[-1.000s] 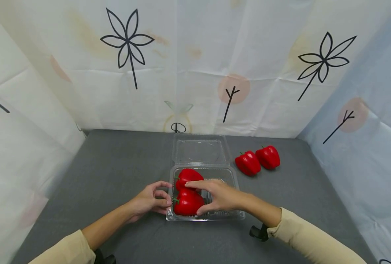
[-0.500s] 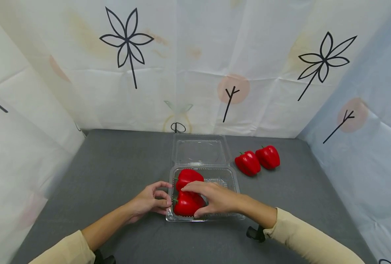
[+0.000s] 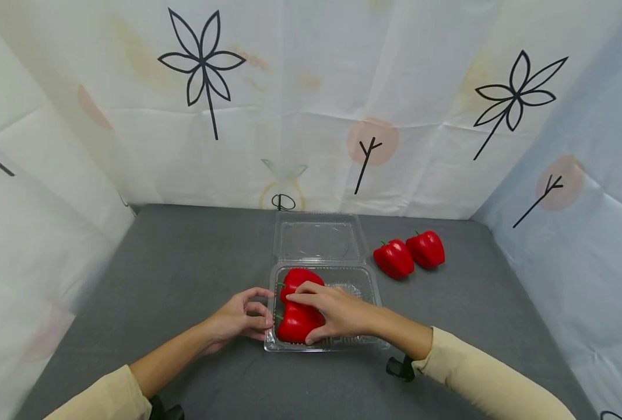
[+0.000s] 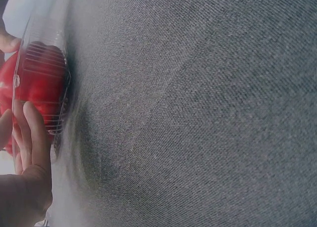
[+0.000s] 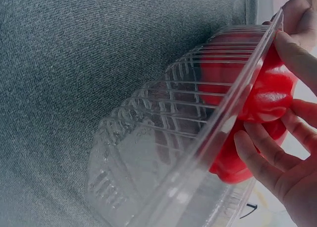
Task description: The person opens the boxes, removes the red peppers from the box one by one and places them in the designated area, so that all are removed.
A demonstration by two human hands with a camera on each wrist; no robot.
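Two red bell peppers sit in the left half of a clear plastic clamshell container (image 3: 360, 286), its lid folded back. My right hand (image 3: 337, 312) holds the nearer bell pepper (image 3: 296, 324), thumb on its near side and fingers across its far side. Behind it, partly under those fingers, lies the farther bell pepper (image 3: 301, 277). In the right wrist view, the thumb touches the held pepper near the container's rim. At the container's left edge, my left hand (image 3: 239, 318) rests with relaxed fingers against the wall, as the left wrist view also shows.
Two more red bell peppers, one (image 3: 393, 259) nearer and one (image 3: 427, 249) farther right, lie side by side on the grey table (image 3: 200, 256). The open lid (image 3: 318, 238) lies behind the container. A patterned cloth (image 3: 311, 116) hangs behind the table.
My right hand has moved slightly left, closer around the nearer pepper. That pepper shifted a little right, then back left. The left hand stays in place.
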